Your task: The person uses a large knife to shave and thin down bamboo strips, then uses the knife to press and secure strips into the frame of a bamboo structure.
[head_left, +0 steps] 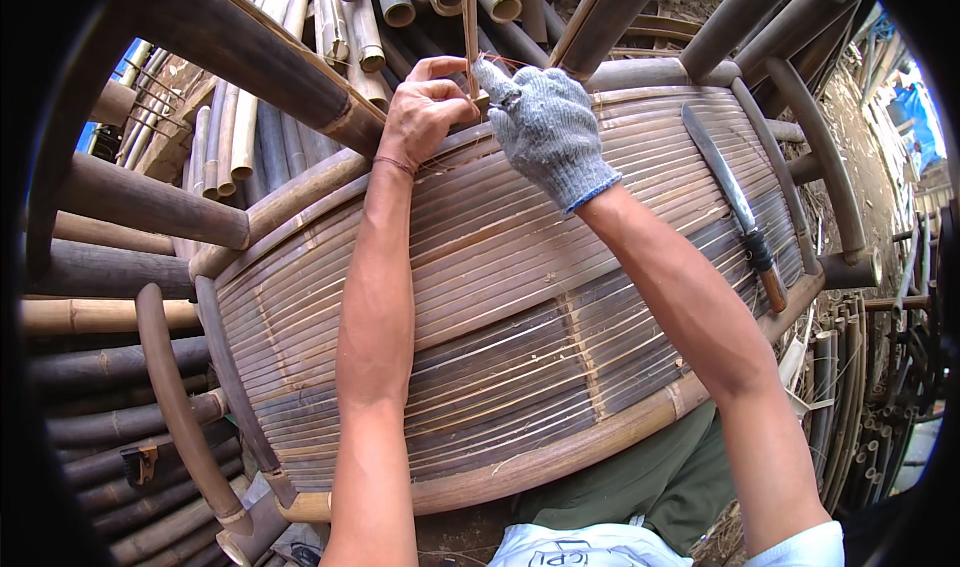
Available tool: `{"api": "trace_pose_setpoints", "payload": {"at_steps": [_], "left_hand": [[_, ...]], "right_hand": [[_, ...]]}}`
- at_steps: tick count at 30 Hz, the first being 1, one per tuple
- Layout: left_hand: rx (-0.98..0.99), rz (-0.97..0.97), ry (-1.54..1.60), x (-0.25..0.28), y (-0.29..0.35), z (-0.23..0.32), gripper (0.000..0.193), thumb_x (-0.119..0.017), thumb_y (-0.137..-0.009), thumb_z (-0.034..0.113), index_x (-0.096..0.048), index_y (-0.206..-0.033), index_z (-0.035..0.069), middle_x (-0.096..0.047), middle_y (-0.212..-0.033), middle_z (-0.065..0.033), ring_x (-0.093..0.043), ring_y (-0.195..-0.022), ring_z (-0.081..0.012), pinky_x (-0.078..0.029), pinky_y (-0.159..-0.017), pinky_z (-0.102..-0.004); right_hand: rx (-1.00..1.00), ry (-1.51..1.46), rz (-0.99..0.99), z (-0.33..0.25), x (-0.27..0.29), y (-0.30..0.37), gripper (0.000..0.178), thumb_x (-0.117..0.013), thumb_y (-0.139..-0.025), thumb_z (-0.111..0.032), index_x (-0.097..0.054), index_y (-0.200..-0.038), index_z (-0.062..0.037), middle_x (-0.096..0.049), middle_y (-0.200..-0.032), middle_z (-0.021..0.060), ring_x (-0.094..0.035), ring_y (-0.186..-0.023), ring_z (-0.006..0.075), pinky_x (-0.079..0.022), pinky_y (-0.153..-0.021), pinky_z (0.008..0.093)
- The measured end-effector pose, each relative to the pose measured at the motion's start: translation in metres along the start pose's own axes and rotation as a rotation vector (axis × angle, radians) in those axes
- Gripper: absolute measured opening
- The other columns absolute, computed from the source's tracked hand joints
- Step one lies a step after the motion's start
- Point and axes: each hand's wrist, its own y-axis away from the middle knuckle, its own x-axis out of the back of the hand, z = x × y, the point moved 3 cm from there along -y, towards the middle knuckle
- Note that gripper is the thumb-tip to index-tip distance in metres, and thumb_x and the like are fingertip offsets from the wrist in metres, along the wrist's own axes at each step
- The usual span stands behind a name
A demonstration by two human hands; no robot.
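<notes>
At the far edge of the bamboo seat [570,452], whose slats [480,267] look fully laid, the bare left hand [425,112] pinches an upright strip [469,27], work there apparently unfinished, beside the curled, gloved right hand [550,132], its grip unclear.

Brown striped bench [480,267], grey glove [550,137]

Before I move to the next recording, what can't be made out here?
In the head view:
Upper end of the thin upright strip: cut off by the top edge.
Exact finger contact of left hand and gloved right hand with it: too small.
Stretches of seat slats: hidden under the left forearm.
Part of the green trousers: behind the front rail.
</notes>
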Motion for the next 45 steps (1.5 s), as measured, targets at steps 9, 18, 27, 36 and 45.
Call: {"api": "trace_pose_setpoints", "payload": {"at_steps": [9, 18, 27, 36, 45], "left_hand": [[0.01, -0.072, 0.1, 0.0, -0.006, -0.001, 0.015, -0.077, -0.071, 0.012, -0.08, -0.082, 0.002, -0.059, -0.136, -0.0136, -0.053, -0.129, -0.0249, -0.048, -0.103, -0.0366], [0.178, 0.134, 0.383, -0.004, -0.008, 0.006, 0.05, -0.056, -0.097, 0.05, -0.067, -0.125, 0.01, -0.058, -0.138, -0.0077, -0.049, -0.134, -0.0242, -0.053, -0.1, -0.0435], [0.165, 0.124, 0.257, 0.003, -0.01, 0.001, 0.076, -0.043, -0.099, 0.07, -0.06, -0.139, 0.008, -0.057, -0.142, -0.0093, -0.048, -0.135, -0.0244, -0.048, -0.104, -0.0429], [0.09, 0.056, -0.093, 0.007, -0.002, -0.009, 0.04, -0.074, -0.082, 0.011, -0.071, -0.121, 0.002, -0.075, -0.107, -0.008, -0.07, -0.098, -0.0162, -0.055, -0.093, -0.0288], [0.102, 0.566, 0.282, -0.012, -0.013, -0.011, 0.034, -0.048, -0.096, -0.003, -0.058, -0.128, -0.002, -0.055, -0.1, -0.006, -0.063, -0.085, -0.0132, -0.067, -0.07, -0.0329]], "right_hand": [[0.129, -0.042, 0.048, 0.01, -0.009, -0.004, 0.013, -0.07, -0.09, -0.021, -0.069, -0.102, -0.0149, -0.062, -0.085, 0.007, -0.062, -0.085, 0.0267, -0.05, -0.076, 0.0442], [-0.015, -0.362, -0.449, -0.008, 0.177, 0.191, 0.018, -0.068, -0.081, -0.012, -0.061, -0.066, -0.0064, -0.055, -0.078, 0.0104, -0.056, -0.081, 0.0303, -0.048, -0.08, 0.0447], [-1.124, 0.4, -1.083, 0.1, 0.37, 0.471, 0.018, -0.055, -0.095, -0.015, -0.062, -0.101, 0.0008, -0.064, -0.101, 0.0219, -0.058, -0.101, 0.041, -0.045, -0.094, 0.0476], [-0.423, -0.04, -0.141, 0.04, 0.239, 0.226, 0.06, -0.065, -0.092, -0.02, -0.046, -0.144, 0.0036, -0.057, -0.132, 0.0249, -0.056, -0.126, 0.0361, -0.045, -0.109, 0.0427], [-0.396, 0.062, -0.156, 0.007, -0.005, 0.037, 0.042, -0.069, -0.091, -0.036, -0.061, -0.112, 0.0, -0.067, -0.102, 0.0227, -0.067, -0.096, 0.0393, -0.055, -0.081, 0.0483]]}}
